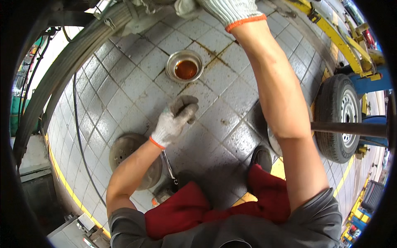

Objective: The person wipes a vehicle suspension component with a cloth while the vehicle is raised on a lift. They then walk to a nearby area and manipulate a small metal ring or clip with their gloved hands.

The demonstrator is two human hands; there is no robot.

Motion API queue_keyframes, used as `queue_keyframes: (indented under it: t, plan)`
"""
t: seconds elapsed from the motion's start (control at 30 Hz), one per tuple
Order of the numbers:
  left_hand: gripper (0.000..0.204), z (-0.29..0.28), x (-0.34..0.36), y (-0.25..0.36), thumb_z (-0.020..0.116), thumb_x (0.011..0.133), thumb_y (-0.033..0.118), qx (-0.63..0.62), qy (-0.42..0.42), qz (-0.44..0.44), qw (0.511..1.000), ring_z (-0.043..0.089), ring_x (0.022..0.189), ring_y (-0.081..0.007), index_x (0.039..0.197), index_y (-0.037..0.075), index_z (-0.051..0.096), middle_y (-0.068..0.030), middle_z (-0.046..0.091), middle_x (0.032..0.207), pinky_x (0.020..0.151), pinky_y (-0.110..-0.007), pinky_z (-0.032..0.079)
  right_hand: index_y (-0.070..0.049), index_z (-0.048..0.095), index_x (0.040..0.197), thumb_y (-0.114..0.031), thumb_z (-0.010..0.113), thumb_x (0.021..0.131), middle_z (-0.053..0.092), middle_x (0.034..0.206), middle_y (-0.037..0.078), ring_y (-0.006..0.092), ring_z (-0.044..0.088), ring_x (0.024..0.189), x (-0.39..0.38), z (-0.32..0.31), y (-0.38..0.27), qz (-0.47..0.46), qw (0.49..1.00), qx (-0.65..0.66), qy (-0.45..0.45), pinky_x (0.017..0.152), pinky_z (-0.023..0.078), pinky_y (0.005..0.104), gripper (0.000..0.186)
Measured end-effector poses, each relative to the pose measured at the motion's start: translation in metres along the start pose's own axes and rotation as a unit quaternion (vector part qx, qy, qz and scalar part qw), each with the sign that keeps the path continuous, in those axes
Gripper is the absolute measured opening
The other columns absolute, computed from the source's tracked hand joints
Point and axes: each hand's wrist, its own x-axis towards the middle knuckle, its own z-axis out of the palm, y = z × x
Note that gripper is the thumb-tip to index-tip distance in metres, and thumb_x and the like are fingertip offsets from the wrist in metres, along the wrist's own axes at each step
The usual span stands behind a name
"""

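Observation:
My left hand (173, 121), in a white knit glove with an orange cuff and dirty fingertips, hovers over the tiled floor. Its fingers are curled in toward the thumb; whether anything small sits inside them I cannot make out. Beyond it stands a round metal bowl (185, 66) with reddish-brown liquid in the bottom. My right hand (231, 10), gloved the same way, reaches up to the greasy metal underside parts (149, 10) at the top edge. Its fingers are cut off there. Below my left wrist a shiny wrench-like tool (168, 165) shows partly.
A brake-disc-like metal plate (124, 151) lies on the floor beneath my left forearm. At right, a wheel with tyre (337, 120) stands beside a yellow and blue lift (351, 41). A black cable (79, 128) runs down the left. Dark curved bars (78, 49) cross the upper left.

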Motion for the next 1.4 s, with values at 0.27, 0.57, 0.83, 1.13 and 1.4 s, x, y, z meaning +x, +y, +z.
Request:
queue_keyframes:
  t: [0.27, 0.57, 0.83, 1.13, 1.4]
  plan:
    - [0.036, -0.067, 0.006, -0.06, 0.065, 0.103, 0.025, -0.022, 0.168, -0.057, 0.984, 0.063, 0.076, -0.0128, 0.13, 0.0, 0.065, -0.0072, 0.07, 0.103, 0.07, -0.03, 0.054, 0.005, 0.072, 0.085, -0.035, 0.046, 0.107, 0.07, 0.084, 0.03, 0.0477, 0.07, 0.088, -0.033, 0.02, -0.016, 0.143, 0.96, 0.226, -0.08, 0.08, 0.053, 0.0495, 0.052]
    - [0.032, -0.034, 0.012, -0.052, 0.065, 0.104, 0.017, -0.038, 0.115, -0.054, 0.991, 0.062, 0.078, -0.0128, 0.129, -0.002, 0.064, -0.0062, 0.069, 0.104, 0.072, -0.03, 0.053, 0.003, 0.072, 0.097, -0.034, 0.051, 0.106, 0.073, 0.092, 0.025, 0.0453, 0.068, 0.094, -0.047, 0.018, -0.053, 0.349, 0.779, 0.497, -0.158, 0.083, 0.053, 0.0451, 0.043]
    - [0.031, 0.029, -0.016, -0.05, 0.067, 0.104, 0.015, 0.039, -0.069, -0.072, 0.994, 0.062, 0.085, -0.0113, 0.132, 0.002, 0.063, -0.0044, 0.07, 0.108, 0.076, -0.029, 0.052, -0.003, 0.074, 0.096, -0.037, 0.055, 0.102, 0.073, 0.095, 0.023, 0.0371, 0.068, 0.08, -0.112, 0.03, -0.049, -0.079, 0.76, 0.186, -0.618, 0.076, 0.058, 0.046, 0.04]
    - [0.033, 0.035, -0.035, -0.034, 0.066, 0.105, 0.02, 0.166, -0.12, -0.142, 0.968, 0.063, 0.096, -0.0133, 0.132, 0.001, 0.063, -0.0071, 0.07, 0.112, 0.087, -0.031, 0.054, -0.006, 0.071, 0.121, -0.042, 0.057, 0.102, 0.074, 0.115, 0.02, 0.0365, 0.072, 0.099, -0.1, -0.01, 0.01, 0.162, 0.925, 0.235, -0.251, 0.092, 0.056, 0.0433, 0.043]
    - [0.032, 0.043, -0.018, -0.029, 0.063, 0.107, 0.02, 0.123, -0.102, -0.137, 0.978, 0.059, 0.087, -0.0122, 0.131, 0.0, 0.063, -0.0051, 0.067, 0.103, 0.081, -0.031, 0.053, -0.012, 0.071, 0.106, -0.034, 0.068, 0.096, 0.071, 0.09, 0.018, 0.0337, 0.073, 0.081, -0.033, -0.02, 0.003, -0.121, 0.993, 0.008, -0.011, 0.067, 0.058, 0.0433, 0.024]
